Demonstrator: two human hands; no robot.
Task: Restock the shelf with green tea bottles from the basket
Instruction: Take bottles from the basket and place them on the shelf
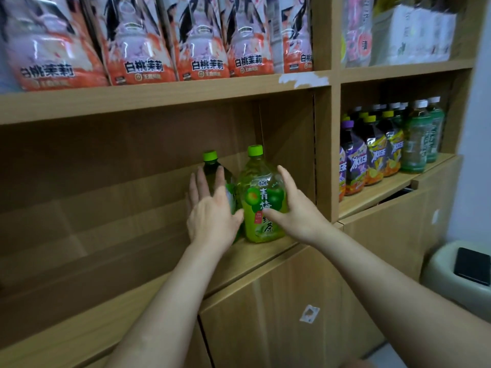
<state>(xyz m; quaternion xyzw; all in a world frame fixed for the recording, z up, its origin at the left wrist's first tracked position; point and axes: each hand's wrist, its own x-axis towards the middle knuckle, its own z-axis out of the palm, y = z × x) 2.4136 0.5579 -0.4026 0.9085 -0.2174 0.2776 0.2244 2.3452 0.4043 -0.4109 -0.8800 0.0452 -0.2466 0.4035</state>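
Observation:
Two green tea bottles stand upright at the right end of the wooden shelf (138,235). The front bottle (261,208) is light green with a green cap and a plum label. The second bottle (212,171) is darker and stands behind it to the left, half hidden by my left hand. My left hand (210,211) has straight fingers in front of the darker bottle, its thumb near the front bottle. My right hand (295,205) lies open against the front bottle's right side, thumb across the label. The basket is out of view.
The shelf above holds several pink peach-jasmine drink packs (143,49). The compartment to the right holds several purple, yellow and green drink bottles (385,147). Cabinet doors (287,301) sit under the shelf. A pale bin (446,269) with a dark lid stands at the lower right.

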